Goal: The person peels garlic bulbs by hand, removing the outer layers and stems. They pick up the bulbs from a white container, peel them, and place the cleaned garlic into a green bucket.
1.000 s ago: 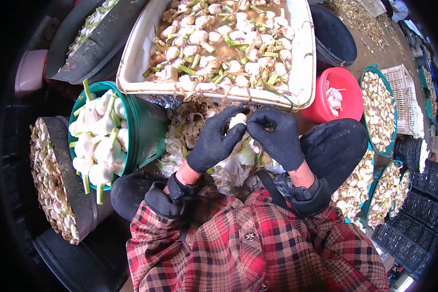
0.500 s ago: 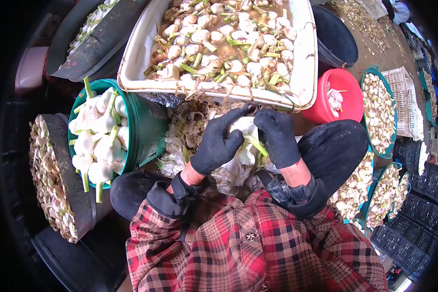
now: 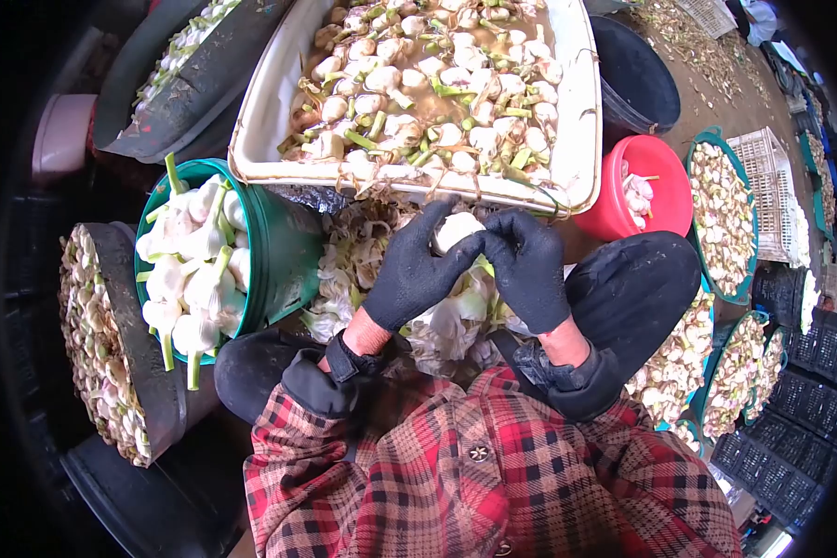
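Observation:
A white garlic bulb (image 3: 458, 231) is gripped in my black-gloved left hand (image 3: 417, 277), between thumb and fingers. My right hand (image 3: 532, 270), gloved the same way, has its fingers bent in against the bulb's right side; its fingertips are partly hidden. Below both hands lies a heap of pale garlic skins (image 3: 451, 321), spread between my legs. Just beyond them stands a white tub (image 3: 409, 175) of brownish water with many unpeeled bulbs and cut green stems. To my left, a tilted green bucket (image 3: 284, 251) holds clean white garlic bulbs (image 3: 205, 274) with short green stalks.
A red bucket (image 3: 660, 195) with a few bulbs stands right of the tub, in front of a dark bucket (image 3: 637, 74). Garlic-filled baskets (image 3: 724, 214) line the right side, near a white crate (image 3: 763, 177) and black crates (image 3: 790, 446). Another garlic-filled container (image 3: 102, 344) sits far left.
The bulb has turned in my hands: its green stalk pointed down to the right before, and now its rounded white side faces up. My right fingers have shifted slightly toward the left hand.

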Motion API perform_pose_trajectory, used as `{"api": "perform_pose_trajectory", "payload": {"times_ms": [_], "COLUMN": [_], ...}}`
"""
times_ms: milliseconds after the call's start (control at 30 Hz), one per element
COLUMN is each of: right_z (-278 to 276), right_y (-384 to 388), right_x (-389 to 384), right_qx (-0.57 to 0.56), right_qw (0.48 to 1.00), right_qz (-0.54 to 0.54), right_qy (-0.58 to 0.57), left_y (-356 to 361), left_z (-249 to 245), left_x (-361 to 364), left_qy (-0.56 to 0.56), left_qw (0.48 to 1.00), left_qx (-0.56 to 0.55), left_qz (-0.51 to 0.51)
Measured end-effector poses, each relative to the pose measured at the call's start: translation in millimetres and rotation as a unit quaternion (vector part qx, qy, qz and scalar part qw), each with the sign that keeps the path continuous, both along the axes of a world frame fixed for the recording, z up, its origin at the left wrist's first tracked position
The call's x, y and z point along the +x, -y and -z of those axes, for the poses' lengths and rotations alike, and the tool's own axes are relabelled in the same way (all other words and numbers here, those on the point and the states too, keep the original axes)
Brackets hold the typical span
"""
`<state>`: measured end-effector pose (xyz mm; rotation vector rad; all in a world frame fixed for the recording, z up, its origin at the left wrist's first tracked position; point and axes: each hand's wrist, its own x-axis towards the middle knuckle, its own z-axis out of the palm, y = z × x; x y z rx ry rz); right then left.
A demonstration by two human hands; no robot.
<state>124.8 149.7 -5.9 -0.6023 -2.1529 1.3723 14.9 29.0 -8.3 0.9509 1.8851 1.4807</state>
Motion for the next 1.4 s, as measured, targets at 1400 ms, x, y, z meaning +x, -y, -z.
{"api": "perform_pose_trajectory", "payload": {"times_ms": [1400], "right_z": [-55.9], "right_y": [12.2], "right_x": [8.0], "right_qx": [0.031], "right_qw": [0.997], "right_qz": [-0.068], "right_qy": [0.037], "left_y": [-2.9], "left_z": [11.2], "left_x": [8.0], "left_qy": [0.163], "left_qw": [0.979], "left_qx": [0.062], "left_qz": [-0.105]}}
